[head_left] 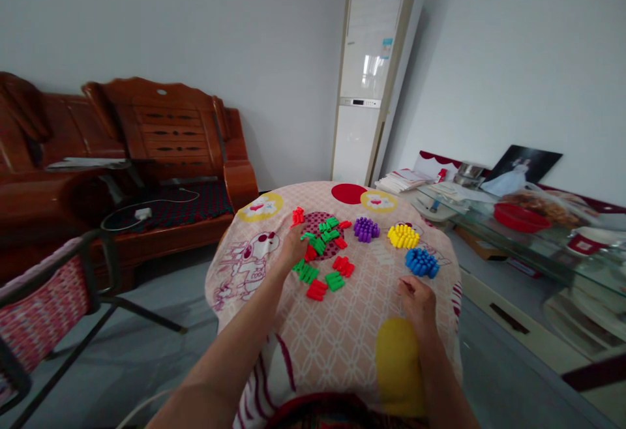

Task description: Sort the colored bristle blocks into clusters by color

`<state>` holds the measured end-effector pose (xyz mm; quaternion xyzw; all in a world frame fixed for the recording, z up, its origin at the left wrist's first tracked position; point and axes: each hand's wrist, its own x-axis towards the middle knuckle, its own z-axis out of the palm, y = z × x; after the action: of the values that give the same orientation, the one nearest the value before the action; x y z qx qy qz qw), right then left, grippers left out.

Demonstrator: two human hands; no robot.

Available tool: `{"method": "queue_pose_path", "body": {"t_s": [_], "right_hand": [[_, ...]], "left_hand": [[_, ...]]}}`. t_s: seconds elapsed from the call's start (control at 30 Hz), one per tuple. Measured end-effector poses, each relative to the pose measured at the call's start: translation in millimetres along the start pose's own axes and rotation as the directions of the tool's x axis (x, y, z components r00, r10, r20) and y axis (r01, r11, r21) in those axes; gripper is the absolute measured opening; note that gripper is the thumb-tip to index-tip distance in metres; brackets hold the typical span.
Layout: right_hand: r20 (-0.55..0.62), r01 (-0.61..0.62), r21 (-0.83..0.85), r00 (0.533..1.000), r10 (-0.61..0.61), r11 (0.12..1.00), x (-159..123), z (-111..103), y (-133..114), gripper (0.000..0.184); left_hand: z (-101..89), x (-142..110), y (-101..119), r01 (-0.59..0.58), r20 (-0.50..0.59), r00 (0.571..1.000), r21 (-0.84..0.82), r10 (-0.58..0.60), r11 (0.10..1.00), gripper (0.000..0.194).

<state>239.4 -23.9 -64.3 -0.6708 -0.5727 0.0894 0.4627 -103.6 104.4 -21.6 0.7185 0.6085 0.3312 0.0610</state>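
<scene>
My left hand [292, 248] reaches over the left side of the scattered pieces, its fingers closed at a green plastic piece [308, 236]. Around it lie groups of small ridged green pieces [335, 280] and red pieces [317, 289], mixed together on the cloth. My right hand [418, 295] rests low over the table at the right, fingers curled together, with nothing visible in them. Just beyond it sits a cluster of blue pieces [421, 263]. Clusters of yellow pieces [403, 236] and purple pieces [366, 229] stand farther back.
A patterned cloth covers the round table [332, 344]. To the right is a glass-topped cabinet [493, 233] with a red bowl [521, 217] and papers. A tall white air conditioner [364, 77] stands behind, a wooden sofa [171, 129] and a folding chair [49, 305] at left.
</scene>
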Motion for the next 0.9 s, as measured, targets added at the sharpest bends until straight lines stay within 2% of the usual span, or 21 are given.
{"method": "queue_pose_path", "body": {"t_s": [0.07,0.2,0.4,0.53,0.67,0.83,0.9], "right_hand": [[0.002,0.016,0.004,1.000,-0.016,1.000,-0.6,0.1,0.6,0.036],[0.004,0.039,0.015,0.999,-0.039,0.999,-2.4,0.0,-1.4,0.034],[0.006,0.049,0.035,0.999,-0.049,0.998,-4.5,1.2,-3.1,0.035],[0.026,0.045,0.022,0.999,-0.045,0.999,-3.6,1.5,-0.1,0.034],[0.029,0.032,0.012,0.999,-0.033,0.999,-3.4,1.2,2.2,0.032],[0.032,0.000,0.016,0.999,0.000,1.000,-4.5,0.7,3.1,0.032],[0.034,-0.017,0.013,0.999,0.016,1.000,-4.6,0.0,2.5,0.032]], "left_hand": [[1.0,28.0,-4.4,0.055,-0.003,0.999,0.092,-0.054,0.994,0.052],[8.7,68.4,-15.3,0.104,0.004,0.994,0.153,-0.105,0.983,0.051],[22.3,99.2,-33.3,0.134,0.021,0.990,0.228,-0.142,0.964,0.052],[27.3,114.5,-45.4,0.113,0.087,0.986,0.257,-0.139,0.960,0.054],[29.6,116.1,-50.1,0.026,0.168,0.983,0.241,-0.068,0.970,0.045],[27.7,92.8,-41.1,-0.125,0.242,0.966,0.137,0.089,0.983,0.035],[25.4,83.5,-31.1,-0.138,0.225,0.966,0.048,0.124,0.989,0.028]]}}
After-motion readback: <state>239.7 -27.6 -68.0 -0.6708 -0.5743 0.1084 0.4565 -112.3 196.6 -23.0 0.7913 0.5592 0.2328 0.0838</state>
